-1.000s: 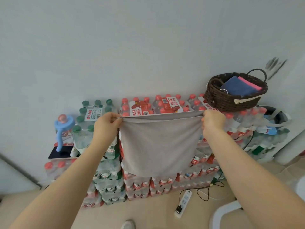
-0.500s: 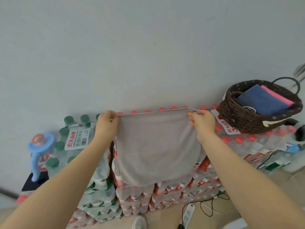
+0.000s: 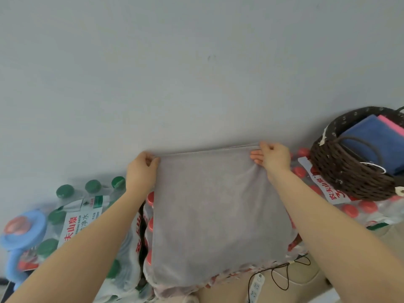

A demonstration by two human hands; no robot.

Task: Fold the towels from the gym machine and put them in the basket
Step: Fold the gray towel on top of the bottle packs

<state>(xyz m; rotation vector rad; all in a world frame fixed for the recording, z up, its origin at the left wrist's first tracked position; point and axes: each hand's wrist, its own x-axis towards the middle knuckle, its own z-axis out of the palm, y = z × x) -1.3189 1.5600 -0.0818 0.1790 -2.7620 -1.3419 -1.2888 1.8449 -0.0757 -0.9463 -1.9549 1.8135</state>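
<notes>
A grey towel (image 3: pixel 216 215), folded double, lies spread over the top of the stacked red-capped bottle packs. My left hand (image 3: pixel 142 169) pinches its far left corner. At the far right corner my right hand (image 3: pixel 273 156) grips the doubled edge. The dark brown woven basket (image 3: pixel 345 171) stands on the bottle packs at the right, just beyond my right hand. Inside it lie a folded blue towel (image 3: pixel 371 138) and a pink towel (image 3: pixel 393 127).
Shrink-wrapped packs of green-capped bottles (image 3: pixel 87 204) stand at the left, and a blue handled object (image 3: pixel 21 232) sits at the far left. The grey wall (image 3: pixel 196 73) rises right behind the stack. A white power strip (image 3: pixel 255 285) with black cables lies on the floor below.
The towel hung in front of the bottle stack and now lies flat on top of it. Both hands moved forward towards the wall, still holding the corners. The view tilted closer.
</notes>
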